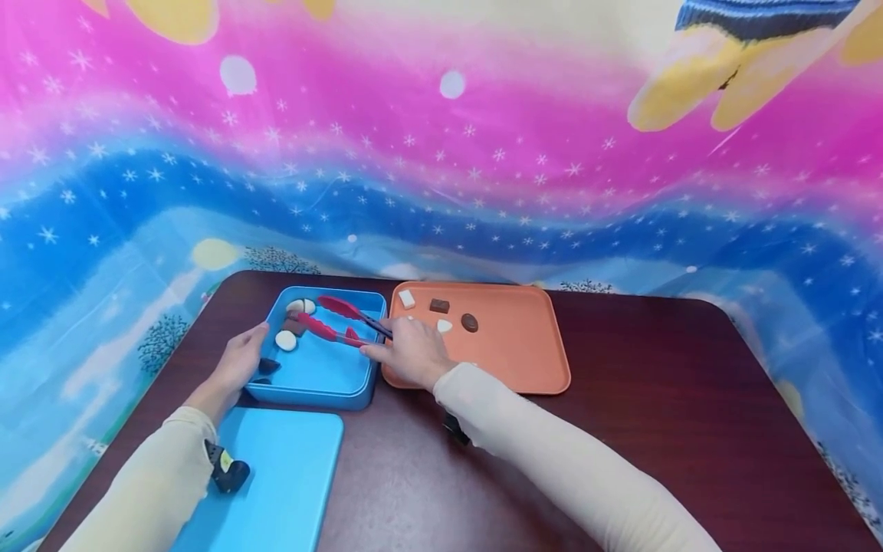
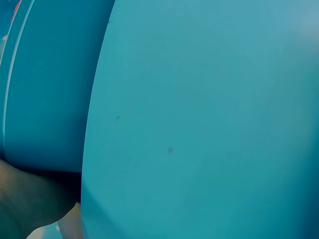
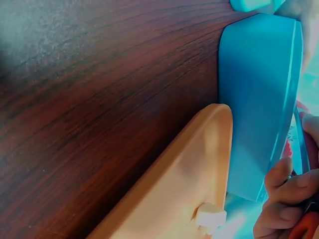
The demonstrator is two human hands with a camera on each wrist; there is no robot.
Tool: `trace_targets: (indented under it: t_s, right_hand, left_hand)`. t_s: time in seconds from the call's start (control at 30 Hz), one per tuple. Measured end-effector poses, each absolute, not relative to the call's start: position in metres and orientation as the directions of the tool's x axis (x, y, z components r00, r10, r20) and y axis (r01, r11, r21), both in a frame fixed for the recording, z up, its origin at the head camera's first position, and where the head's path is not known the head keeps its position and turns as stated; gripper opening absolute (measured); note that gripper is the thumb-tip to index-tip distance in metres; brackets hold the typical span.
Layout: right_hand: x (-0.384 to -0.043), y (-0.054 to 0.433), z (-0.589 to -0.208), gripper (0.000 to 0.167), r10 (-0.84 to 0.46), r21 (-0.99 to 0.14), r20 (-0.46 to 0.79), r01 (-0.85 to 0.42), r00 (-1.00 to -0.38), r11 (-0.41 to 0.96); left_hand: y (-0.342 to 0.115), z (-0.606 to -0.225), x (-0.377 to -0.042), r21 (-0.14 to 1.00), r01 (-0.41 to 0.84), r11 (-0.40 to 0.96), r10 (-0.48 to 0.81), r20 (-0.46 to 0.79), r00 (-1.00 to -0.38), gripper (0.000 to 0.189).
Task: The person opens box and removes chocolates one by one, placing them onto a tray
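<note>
My right hand grips a pair of red-tipped tongs over the blue box. The tongs' arms are spread apart, and the lower tip overlaps a brown chocolate-like piece inside. Around that piece lie white pieces, and dark pieces sit near the front left corner. Against the box's left wall, my left hand rests with a fingertip at the rim; most of its fingers are hidden. In the right wrist view, curled fingers hold the tongs beside the box wall.
An orange tray adjoins the box on the right. It bears a white block, a brown block, a brown oval piece and a small white piece. A blue lid lies in front of the box. Printed cloth hangs behind.
</note>
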State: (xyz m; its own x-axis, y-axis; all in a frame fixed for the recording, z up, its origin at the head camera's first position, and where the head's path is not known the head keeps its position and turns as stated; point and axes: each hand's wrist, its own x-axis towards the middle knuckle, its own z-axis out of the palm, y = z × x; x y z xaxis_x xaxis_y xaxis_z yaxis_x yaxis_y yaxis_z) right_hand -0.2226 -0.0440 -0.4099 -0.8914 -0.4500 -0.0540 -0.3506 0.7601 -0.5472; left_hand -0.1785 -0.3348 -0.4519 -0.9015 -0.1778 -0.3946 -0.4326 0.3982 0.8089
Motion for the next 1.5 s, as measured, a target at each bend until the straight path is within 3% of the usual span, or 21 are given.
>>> trace_targets:
  t_s: [0.2,0.53,0.83,1.1,1.5]
  right_hand:
    - [-0.226,-0.050,-0.412,0.057,-0.456,-0.501,-0.018,-0.387,-0.890,0.774]
    - [-0.228,-0.065,-0.409,0.052,-0.430,-0.431,-0.070,-0.362,-0.900,0.827]
    - [-0.230,-0.073,-0.407,0.055,-0.394,-0.452,-0.108,-0.308,-0.913,0.837]
    - [-0.232,-0.079,-0.410,0.044,-0.390,-0.450,-0.128,-0.297,-0.912,0.842]
    - [-0.229,-0.082,-0.410,0.044,-0.384,-0.408,-0.102,-0.314,-0.918,0.858]
  left_hand:
    - [-0.334,-0.453,-0.182,0.813,-0.420,0.403,-0.175,-0.382,-0.907,0.082]
    - [-0.336,-0.454,-0.182,0.810,-0.422,0.407,-0.184,-0.380,-0.907,0.081]
    - [-0.334,-0.451,-0.181,0.809,-0.428,0.403,-0.186,-0.386,-0.904,0.080]
    - [-0.335,-0.454,-0.181,0.809,-0.426,0.406,-0.183,-0.385,-0.905,0.080]
    - [-0.338,-0.457,-0.182,0.810,-0.418,0.412,-0.181,-0.377,-0.908,0.080]
